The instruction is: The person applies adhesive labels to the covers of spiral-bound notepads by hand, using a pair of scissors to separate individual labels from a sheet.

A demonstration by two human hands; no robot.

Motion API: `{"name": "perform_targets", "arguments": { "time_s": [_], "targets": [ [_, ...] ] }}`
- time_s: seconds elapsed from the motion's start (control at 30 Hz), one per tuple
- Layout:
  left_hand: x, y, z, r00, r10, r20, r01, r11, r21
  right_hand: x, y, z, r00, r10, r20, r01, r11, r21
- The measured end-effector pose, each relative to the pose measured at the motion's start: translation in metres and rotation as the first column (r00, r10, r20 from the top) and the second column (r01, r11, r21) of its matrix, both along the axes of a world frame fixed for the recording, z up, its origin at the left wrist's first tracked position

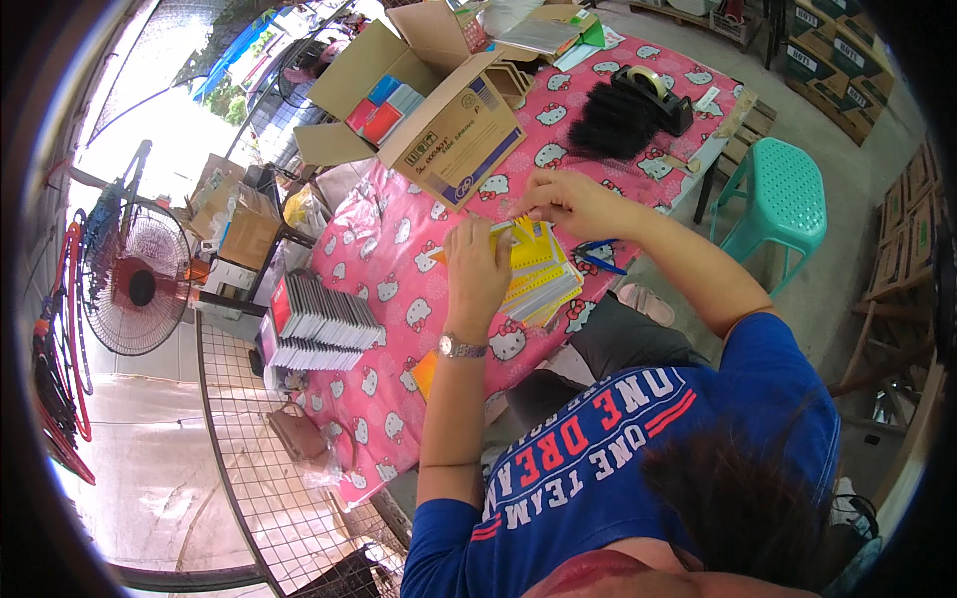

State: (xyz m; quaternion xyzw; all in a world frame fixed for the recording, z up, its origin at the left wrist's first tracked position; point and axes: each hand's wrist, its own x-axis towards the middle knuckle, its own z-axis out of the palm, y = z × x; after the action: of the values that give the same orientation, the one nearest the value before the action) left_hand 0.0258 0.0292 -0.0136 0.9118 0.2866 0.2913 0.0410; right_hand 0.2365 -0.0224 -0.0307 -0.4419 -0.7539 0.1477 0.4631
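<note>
Yellow packets (539,257) pinched at far edge; chief risk, a slipping stack.
Noted from the side: right hand (562,205) has thumb and fingertips closed on the packets' far edge. Left hand (473,267) lies along their left side; whether it clasps or merely steadies them, cannot tell. Packets sit directly below the grip on the pink tablecloth (399,264), fanned unevenly toward the person. Judged risks: (1) a tug from the right, with too little pressure from the left, could drag the loosely overlapped layers askew, perhaps over the nearby table edge; (2) too tight a pinch might crease the edge, if thin; (3) the blue hand tool (603,265), just right of the stack, could be knocked by a sweeping right forearm.
</note>
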Motion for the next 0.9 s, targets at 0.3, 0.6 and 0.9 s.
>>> {"name": "perform_targets", "arguments": {
  "time_s": [0.3,0.6,0.9],
  "targets": [
    [0.008,-0.009,0.011,0.999,-0.017,-0.047,0.020,0.998,0.052,-0.004,-0.006,0.023,1.000,0.021,-0.002,-0.021,0.996,-0.089],
    [0.004,-0.008,0.005,0.999,-0.045,0.009,0.045,0.999,0.008,0.023,0.049,-0.010,0.801,-0.202,-0.563,-0.230,0.764,-0.603],
    [-0.005,-0.003,-0.003,0.997,-0.003,0.077,0.001,1.000,0.029,0.055,0.090,-0.142,0.688,-0.438,0.578,0.653,0.722,-0.229]
  ]
}}
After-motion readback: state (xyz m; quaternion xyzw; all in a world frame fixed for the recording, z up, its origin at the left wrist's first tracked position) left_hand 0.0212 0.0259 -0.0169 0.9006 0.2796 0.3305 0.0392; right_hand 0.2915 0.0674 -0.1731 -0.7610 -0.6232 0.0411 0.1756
